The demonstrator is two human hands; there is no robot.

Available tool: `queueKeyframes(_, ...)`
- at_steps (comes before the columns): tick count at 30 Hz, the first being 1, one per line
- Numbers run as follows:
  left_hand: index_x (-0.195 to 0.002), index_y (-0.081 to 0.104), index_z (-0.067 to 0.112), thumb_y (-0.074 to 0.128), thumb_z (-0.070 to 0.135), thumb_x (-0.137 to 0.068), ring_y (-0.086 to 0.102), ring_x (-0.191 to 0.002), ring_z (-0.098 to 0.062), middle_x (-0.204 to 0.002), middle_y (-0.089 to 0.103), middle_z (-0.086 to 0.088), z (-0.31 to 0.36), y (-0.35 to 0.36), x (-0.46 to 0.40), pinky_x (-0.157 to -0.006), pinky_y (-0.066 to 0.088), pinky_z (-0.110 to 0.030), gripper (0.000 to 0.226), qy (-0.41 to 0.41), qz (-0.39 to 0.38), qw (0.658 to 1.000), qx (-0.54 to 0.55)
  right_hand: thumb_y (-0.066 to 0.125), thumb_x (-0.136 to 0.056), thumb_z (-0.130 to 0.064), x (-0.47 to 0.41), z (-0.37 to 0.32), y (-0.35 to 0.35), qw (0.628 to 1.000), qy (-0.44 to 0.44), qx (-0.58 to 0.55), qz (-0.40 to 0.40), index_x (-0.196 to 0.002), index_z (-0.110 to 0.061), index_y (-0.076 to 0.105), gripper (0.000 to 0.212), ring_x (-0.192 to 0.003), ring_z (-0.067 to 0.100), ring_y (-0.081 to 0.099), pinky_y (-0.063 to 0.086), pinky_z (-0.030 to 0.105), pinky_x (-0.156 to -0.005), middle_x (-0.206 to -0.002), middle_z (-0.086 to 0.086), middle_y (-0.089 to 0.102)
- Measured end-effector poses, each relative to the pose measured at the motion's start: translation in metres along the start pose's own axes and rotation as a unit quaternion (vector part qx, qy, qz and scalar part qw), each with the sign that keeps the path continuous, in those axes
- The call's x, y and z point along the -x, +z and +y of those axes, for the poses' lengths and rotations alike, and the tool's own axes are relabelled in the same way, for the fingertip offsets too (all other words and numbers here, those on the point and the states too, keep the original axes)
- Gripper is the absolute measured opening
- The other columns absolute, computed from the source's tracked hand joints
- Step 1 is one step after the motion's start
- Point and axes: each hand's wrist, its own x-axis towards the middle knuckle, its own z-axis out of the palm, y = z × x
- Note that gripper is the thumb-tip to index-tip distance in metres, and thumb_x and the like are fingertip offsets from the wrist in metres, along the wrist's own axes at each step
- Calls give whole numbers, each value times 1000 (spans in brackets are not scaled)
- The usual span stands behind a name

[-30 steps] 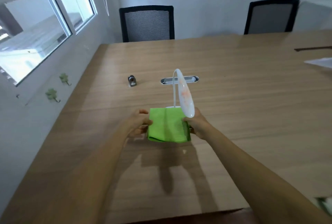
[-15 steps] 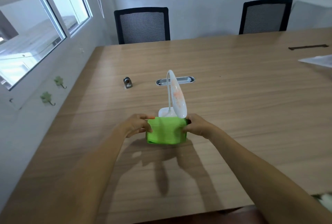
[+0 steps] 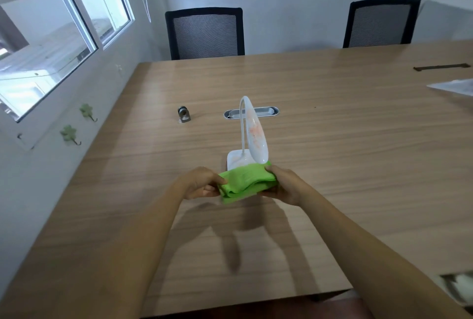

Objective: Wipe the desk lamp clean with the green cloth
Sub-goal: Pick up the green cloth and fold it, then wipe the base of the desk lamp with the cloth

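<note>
A white desk lamp (image 3: 256, 136) stands on the wooden table (image 3: 345, 154), its curved neck rising from a flat base and its long head smeared with orange-pink marks. Just in front of the base I hold a folded green cloth (image 3: 245, 183) above the table. My left hand (image 3: 199, 183) grips its left end and my right hand (image 3: 286, 184) grips its right end. The cloth hides the near edge of the lamp base.
A small metal object (image 3: 183, 114) and a silver cable grommet (image 3: 252, 112) lie behind the lamp. Two black mesh chairs (image 3: 204, 33) stand at the far side. White paper (image 3: 453, 87) lies at the right edge. A wall with windows runs along the left.
The cloth has gone from a flat, spread square to a bunched fold between my hands, lifted slightly nearer to me, so the lamp base now shows behind it.
</note>
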Motion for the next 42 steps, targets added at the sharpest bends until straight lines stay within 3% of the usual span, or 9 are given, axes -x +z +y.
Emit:
queueKeyframes(5, -81, 64, 0, 64, -1, -82, 68, -50, -9, -58, 71, -4, -11, 20, -4, -51, 56, -18, 2, -1, -12, 998, 61, 59, -87, -40, 3, 23, 8, 970, -2, -243, 31, -94, -13, 64, 28, -71, 13, 64, 59, 25, -57, -76, 3, 65)
queueKeyframes(8, -85, 65, -1, 64, -2, -81, 68, -52, -10, -60, 72, -4, -17, 37, -6, -54, 57, -19, 3, 12, -34, 997, 71, 52, -92, -35, 7, 32, 20, 952, -29, -305, -22, -112, -10, 61, 34, -87, 18, 66, 60, 34, -74, -93, 6, 71)
queueKeyframes(13, -98, 69, 2, 73, 12, -78, 67, -64, -10, -84, 70, -11, -22, 41, -8, -69, 59, -21, 22, 8, -69, 997, -33, 44, -90, 1, 3, 22, 15, 981, -13, -152, 119, -123, 4, 49, 34, -96, 33, 59, 50, 47, -88, -106, 20, 60)
queueKeyframes(16, -100, 70, 8, 80, 27, -70, 63, -66, -11, -87, 69, -9, -18, 9, -19, -66, 55, -25, 37, 68, 45, 972, -219, 46, -86, -1, -1, -2, -12, 973, -36, 112, 199, -126, 0, 34, 41, -84, 29, 55, 49, 42, -79, -84, 9, 53)
queueKeyframes(22, -140, 43, 18, 81, 44, -64, 46, -131, -22, -143, 48, -2, 9, -17, -43, -107, 35, -32, 89, 148, 94, 880, -442, 55, -76, -12, -25, -28, -29, 792, -195, 553, 171, -128, -27, 51, 55, -100, 35, 59, 47, 35, -74, -114, 12, 61)
queueKeyframes(26, -137, 46, 17, 69, 66, -53, 49, -128, -27, -139, 52, -6, 28, -9, -63, -106, 37, -35, 100, 209, 51, 811, -544, 67, -79, -17, -40, -30, -8, 735, -283, 590, 178, -118, -20, 64, 40, -108, 36, 59, 50, 38, -83, -123, 9, 65)
queueKeyframes(35, -148, 30, 11, 75, 55, -67, 24, -144, -25, -157, 26, -5, 19, -13, -88, -118, 16, -31, 102, 206, 32, 781, -589, 52, -81, 11, -42, -12, 2, 805, -268, 529, 0, -123, -6, 59, 45, -124, 38, 50, 42, 50, -103, -130, 21, 57)
queueKeyframes(39, -148, 27, 12, 74, 55, -67, 20, -145, -26, -158, 24, -3, 20, -13, -88, -119, 15, -32, 103, 205, 35, 774, -598, 44, -71, 14, -20, -5, -10, 747, -301, 586, -92, -118, -8, 64, 57, -124, 1, 38, 30, 21, -107, -134, 9, 56)
queueKeyframes(42, -149, 26, 12, 74, 53, -68, 20, -146, -24, -158, 24, -3, 19, -12, -87, -118, 15, -31, 103, 205, 37, 775, -597, 42, -70, 4, -10, -11, -16, 736, -274, 612, -94, -117, -13, 66, 55, -125, 19, 51, 39, 27, -104, -131, 7, 61)
